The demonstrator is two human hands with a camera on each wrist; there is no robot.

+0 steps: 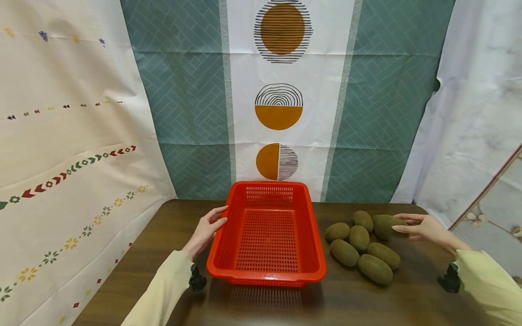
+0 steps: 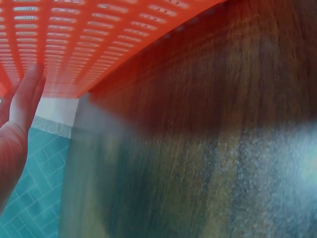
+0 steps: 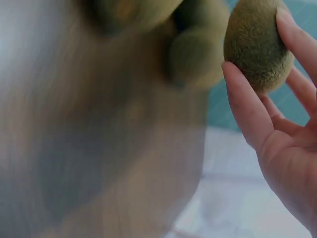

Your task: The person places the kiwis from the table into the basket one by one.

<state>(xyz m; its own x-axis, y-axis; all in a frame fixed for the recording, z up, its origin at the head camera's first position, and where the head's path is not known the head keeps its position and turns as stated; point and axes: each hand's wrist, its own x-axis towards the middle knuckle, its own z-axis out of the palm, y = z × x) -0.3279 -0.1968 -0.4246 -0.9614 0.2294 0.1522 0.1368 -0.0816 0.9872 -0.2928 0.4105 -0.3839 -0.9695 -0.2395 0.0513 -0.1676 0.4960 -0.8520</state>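
A red plastic basket [image 1: 267, 240] with slotted walls stands on the table. My left hand [image 1: 205, 228] is at its left rim, with fingers fairly straight; in the left wrist view, fingertips [image 2: 30, 82] rest against the slotted outer wall. On the right, my right hand [image 1: 420, 227] pinches a brown-green kiwi [image 1: 382, 226] between thumb and fingers. The right wrist view shows that fuzzy kiwi [image 3: 255, 44] held by its sides. Several other kiwis [image 1: 359, 238] lie in a loose cluster just left of it.
The dark wooden table [image 1: 163, 280] runs under everything. Behind the basket hangs a green and white patterned curtain [image 1: 187, 113]. A cream embroidered cloth [image 1: 81, 181] hangs along the left, and a pale marbled cloth [image 1: 469, 136] along the right.
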